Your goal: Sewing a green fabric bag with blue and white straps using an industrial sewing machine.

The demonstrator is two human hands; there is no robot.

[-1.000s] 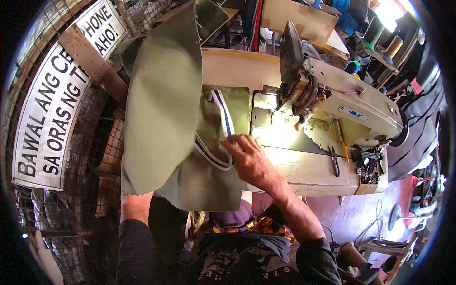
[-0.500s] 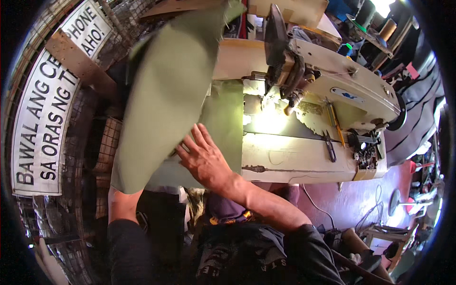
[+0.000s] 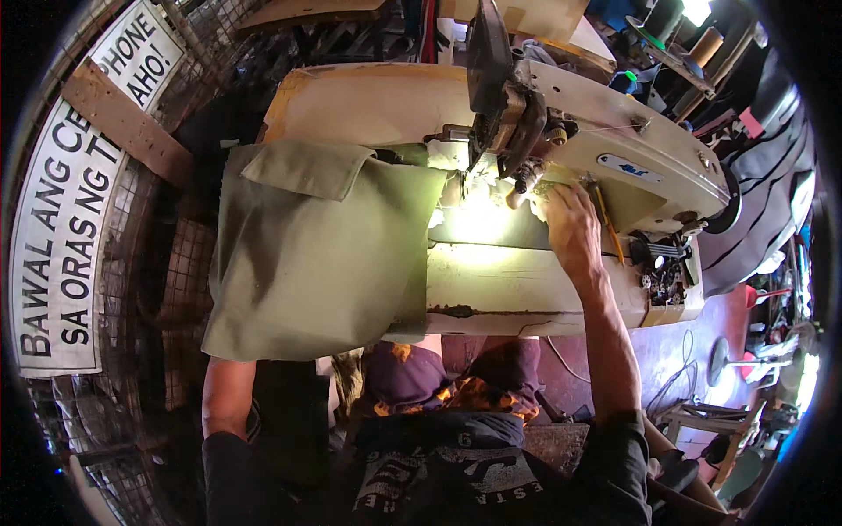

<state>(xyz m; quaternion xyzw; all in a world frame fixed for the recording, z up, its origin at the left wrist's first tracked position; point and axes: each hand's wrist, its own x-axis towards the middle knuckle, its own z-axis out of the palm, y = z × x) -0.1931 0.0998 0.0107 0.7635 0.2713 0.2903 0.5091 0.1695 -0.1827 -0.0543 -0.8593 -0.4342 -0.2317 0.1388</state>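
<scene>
An olive-green cloth panel (image 3: pixel 307 263) with a flap (image 3: pixel 307 171) sewn near its top lies over the left end of the sewing machine bed (image 3: pixel 517 307). My left forearm (image 3: pixel 230 394) runs up beneath the panel's lower left corner, so the cloth hides that hand. To the right of the lit needle area, my right hand (image 3: pixel 574 223) rests under the machine arm (image 3: pixel 640 131), its fingers bent by some greenish scraps. Glare and the hand itself cover whatever its fingertips hold. A yellow pencil (image 3: pixel 610 223) lies just right of the hand.
The machine's needle head (image 3: pixel 513 123) stands right of the cloth. Thread spools (image 3: pixel 704 48) are on a rack at the back right. A bobbin winder (image 3: pixel 658 254) sits at the bed's right end. Wire mesh and a white sign (image 3: pixel 57 263) line the left side.
My right hand has left the cloth and moved right, under the machine arm. The lifted panel has come down flat, showing its flap. The snips on the bed no longer show.
</scene>
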